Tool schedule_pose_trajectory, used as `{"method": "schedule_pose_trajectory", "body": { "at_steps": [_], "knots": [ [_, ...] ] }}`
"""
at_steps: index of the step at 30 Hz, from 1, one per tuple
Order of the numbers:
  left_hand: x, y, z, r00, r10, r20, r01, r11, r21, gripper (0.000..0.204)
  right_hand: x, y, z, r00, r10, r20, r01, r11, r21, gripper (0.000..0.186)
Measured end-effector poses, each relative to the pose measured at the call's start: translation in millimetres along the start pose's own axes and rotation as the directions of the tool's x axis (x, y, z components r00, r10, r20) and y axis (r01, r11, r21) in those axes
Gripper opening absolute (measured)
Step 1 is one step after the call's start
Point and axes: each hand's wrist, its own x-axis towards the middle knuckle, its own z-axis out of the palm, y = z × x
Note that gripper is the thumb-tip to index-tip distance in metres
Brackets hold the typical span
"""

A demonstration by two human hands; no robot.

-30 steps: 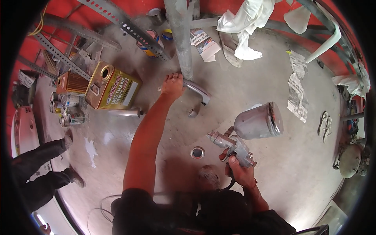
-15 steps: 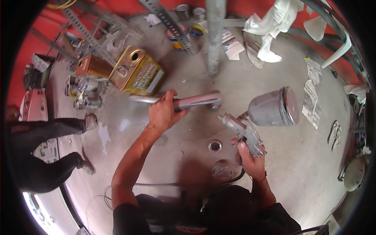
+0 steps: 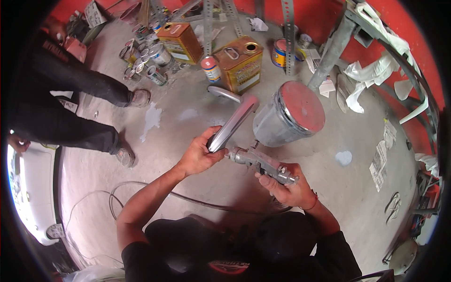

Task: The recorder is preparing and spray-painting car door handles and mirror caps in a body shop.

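Observation:
My left hand [image 3: 199, 157] is closed around the near end of a long silver part [image 3: 237, 120], smooth and curved like a grab rail. The part slants up and away, and its thinner arm bends off to the left at the far end. In my right hand [image 3: 289, 190] is a grey metal spray gun [image 3: 265, 162], gripped by its body with its nozzle pointing left, close to my left fingertips. A large grey paint cup [image 3: 277, 122] with a pinkish lid is attached to the gun and tilts away from me. My right palm and part of the gun's handle are hidden.
Two rectangular metal cans [image 3: 242, 66] and a small round can [image 3: 211, 70] stand beyond the part. Left of them lie several paint tins [image 3: 157, 54]. Another person's legs [image 3: 89, 122] are at the left. A hose [image 3: 188, 199] crosses the floor. A metal post [image 3: 329, 56] rises at the right.
The silver part has swung from lying crosswise to pointing away, held at its near end. The spray gun's nozzle has turned left, nearer my left hand. The view has shifted leftward.

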Motion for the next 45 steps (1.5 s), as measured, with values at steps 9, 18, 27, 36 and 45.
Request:
{"method": "schedule_pose_trajectory", "body": {
  "at_steps": [9, 18, 27, 36, 45],
  "knots": [
    [-71, -17, -31, 0.995, -0.042, -0.092, 0.023, 0.979, -0.201, 0.027, 12, -27, 18, 0.958, 0.067, -0.280, -0.063, 0.998, 0.024, 0.027],
    [-70, -13, -34, 0.995, -0.088, -0.043, 0.063, 0.913, -0.404, 0.025, 11, -30, 16, 0.985, 0.019, -0.173, -0.037, 0.994, -0.098, 0.028],
    [-54, -15, -29, 0.985, -0.166, -0.050, 0.114, 0.837, -0.535, 0.045, 1, -23, 13, 0.987, 0.026, 0.160, -0.020, 0.999, -0.043, 0.040],
    [-49, -25, -30, 0.988, -0.153, -0.022, 0.098, 0.734, -0.672, 0.044, 2, -28, 9, 0.997, -0.015, -0.078, 0.011, 0.998, -0.055, 0.029],
    [-48, -18, -25, 0.984, -0.177, -0.025, 0.121, 0.763, -0.634, 0.044, 15, -21, 27, 0.984, -0.051, 0.170, 0.079, 0.983, -0.163, 0.026]
  ]
}}
